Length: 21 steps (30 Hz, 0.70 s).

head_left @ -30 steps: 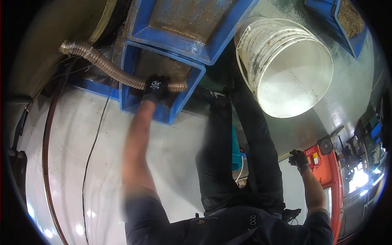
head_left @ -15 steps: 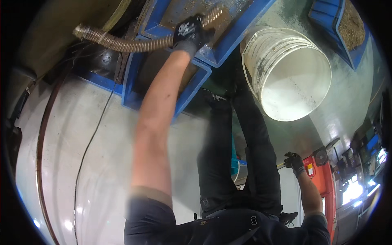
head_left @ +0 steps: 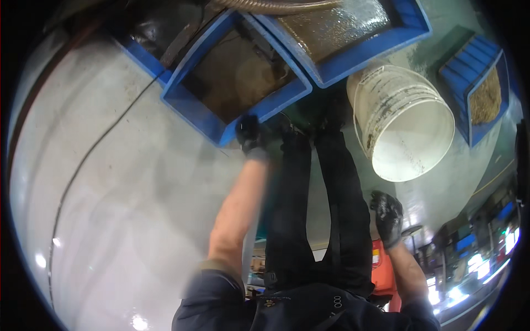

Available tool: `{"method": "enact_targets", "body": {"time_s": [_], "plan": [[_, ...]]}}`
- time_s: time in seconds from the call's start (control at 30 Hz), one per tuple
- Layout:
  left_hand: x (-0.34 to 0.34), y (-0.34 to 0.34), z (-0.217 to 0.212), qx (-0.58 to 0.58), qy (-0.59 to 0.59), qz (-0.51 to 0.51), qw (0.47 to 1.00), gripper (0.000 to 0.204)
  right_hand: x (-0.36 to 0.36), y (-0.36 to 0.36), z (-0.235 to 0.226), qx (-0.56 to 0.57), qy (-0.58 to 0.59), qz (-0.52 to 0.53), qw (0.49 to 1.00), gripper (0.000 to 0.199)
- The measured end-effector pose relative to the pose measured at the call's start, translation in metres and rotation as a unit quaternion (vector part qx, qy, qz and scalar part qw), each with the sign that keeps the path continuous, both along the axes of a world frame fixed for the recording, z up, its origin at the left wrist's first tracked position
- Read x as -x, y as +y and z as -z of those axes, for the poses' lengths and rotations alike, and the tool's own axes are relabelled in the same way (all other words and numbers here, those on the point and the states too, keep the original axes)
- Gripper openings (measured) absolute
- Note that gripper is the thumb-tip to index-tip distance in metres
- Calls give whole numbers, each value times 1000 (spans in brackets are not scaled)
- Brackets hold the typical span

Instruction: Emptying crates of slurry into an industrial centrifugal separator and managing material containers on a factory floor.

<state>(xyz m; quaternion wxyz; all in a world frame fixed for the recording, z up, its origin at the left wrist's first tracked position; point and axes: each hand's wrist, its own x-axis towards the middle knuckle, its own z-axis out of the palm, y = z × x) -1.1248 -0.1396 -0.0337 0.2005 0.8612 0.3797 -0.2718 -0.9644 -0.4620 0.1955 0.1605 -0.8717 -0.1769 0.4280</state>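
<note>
My left hand [head_left: 249,133], in a black glove, is beside the front edge of a blue bin [head_left: 270,110] holding murky brown liquid. It is small and smeared, so its fingers do not show clearly. The ribbed, bronze-coloured hose [head_left: 287,6] lies apart from it at the top, partly cut off, across a second blue bin [head_left: 359,47] whose brown liquid is rippled and glinting. My right hand [head_left: 387,218], also black-gloved, hangs by my right leg below a white bucket [head_left: 381,94]. Its fingers are curled in and nothing shows in them.
The bucket tilts toward me, its pale inside showing and its wire handle on the left. At the far right a blue container [head_left: 461,69] holds brown, crumbly material. A dark cable [head_left: 105,135] runs across the pale floor at left. Something red [head_left: 382,270] stands behind my legs.
My left hand has let go of the hose and come down toward my legs. The view has shifted, showing more of the near bin. My right hand has risen closer to the bucket.
</note>
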Motion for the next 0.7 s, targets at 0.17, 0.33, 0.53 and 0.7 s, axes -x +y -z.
{"method": "enact_targets", "body": {"time_s": [0.17,0.33,0.53,0.7], "plan": [[230,42,100,-270,-11,477,836,51,37,152,73,-205,-8,-118,971,29],[108,13,123,-271,297,901,-161,34,30,214,183,-90,-139,-167,972,36],[110,-11,124,-230,291,901,-223,31,22,228,260,-149,-182,-136,962,47],[138,-67,121,-261,308,902,-156,34,36,230,271,-26,-167,-165,972,53]]}}
